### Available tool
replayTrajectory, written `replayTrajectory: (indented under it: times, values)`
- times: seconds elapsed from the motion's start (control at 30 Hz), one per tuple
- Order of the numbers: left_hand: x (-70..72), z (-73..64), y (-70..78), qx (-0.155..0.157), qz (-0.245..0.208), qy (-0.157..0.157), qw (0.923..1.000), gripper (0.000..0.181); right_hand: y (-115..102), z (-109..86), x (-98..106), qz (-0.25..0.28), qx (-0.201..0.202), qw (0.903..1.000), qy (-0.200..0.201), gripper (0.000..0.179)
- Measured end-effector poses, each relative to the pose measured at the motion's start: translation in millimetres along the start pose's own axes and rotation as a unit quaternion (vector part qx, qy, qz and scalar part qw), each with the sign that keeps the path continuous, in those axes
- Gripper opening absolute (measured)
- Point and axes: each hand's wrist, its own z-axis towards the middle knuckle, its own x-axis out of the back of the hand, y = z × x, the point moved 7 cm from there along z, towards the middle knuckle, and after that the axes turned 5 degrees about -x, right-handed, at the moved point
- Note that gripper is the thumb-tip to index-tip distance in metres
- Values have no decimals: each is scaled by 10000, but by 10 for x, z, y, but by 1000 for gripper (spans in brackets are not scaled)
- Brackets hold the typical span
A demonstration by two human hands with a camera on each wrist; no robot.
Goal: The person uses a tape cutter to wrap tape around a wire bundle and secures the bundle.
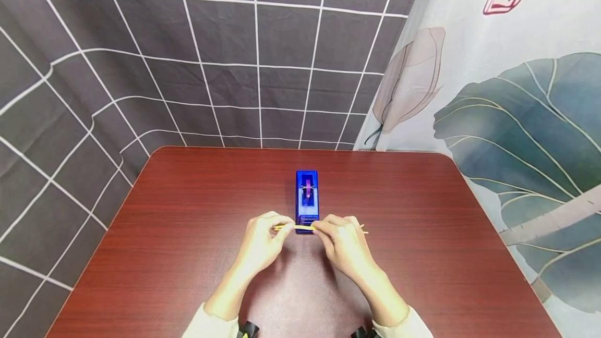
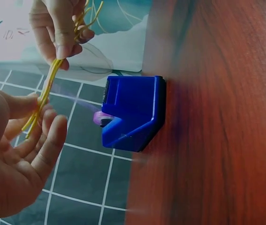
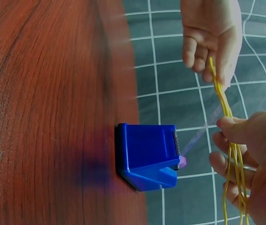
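A folded bundle of thin yellow string (image 1: 304, 227) stretches sideways between both hands, just above the near end of a blue tape dispenser (image 1: 307, 212). My left hand (image 1: 263, 239) pinches one end of the bundle between thumb and fingers. My right hand (image 1: 345, 244) pinches it farther along, and loose strands (image 3: 237, 178) hang past those fingers. The dispenser stands upright on the table, with a purple wheel (image 1: 308, 189) in its top and a toothed cutting edge (image 2: 106, 91). A faint see-through streak runs from it toward the string in both wrist views; I cannot tell whether it is tape.
The dispenser stands on a reddish-brown wooden table (image 1: 197, 213) with rounded far corners. Behind it hangs a dark grey curtain with white grid lines (image 1: 225, 30). A white curtain with large leaf prints (image 1: 516, 134) hangs on the right.
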Motion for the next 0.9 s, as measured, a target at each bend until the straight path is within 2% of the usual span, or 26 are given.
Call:
replayTrajectory:
  times: [0.07,0.17,0.27,0.43,0.67,0.8,0.9]
  values:
    - [-12,15,-13,174,1,-142,9997,6,1,2,8,8,19,10000,54,8]
    - [-35,40,-36,433,67,-406,9982,21,-4,9,13,1,38,10000,77,8]
    - [-47,60,-49,526,171,-545,9970,26,-13,15,15,-27,52,10000,51,7]
    - [-60,66,-53,595,-85,-660,9960,19,-17,27,6,-123,1,9999,-73,6]
    - [-48,54,-47,360,-299,-485,9977,12,-5,51,-44,-75,-297,9980,-547,5]
    - [-61,46,-61,400,-358,-482,9974,12,34,74,-73,85,-656,9939,-880,4]
    - [-65,42,-56,432,-393,-504,9970,13,67,91,-86,168,-939,9895,-1087,18]
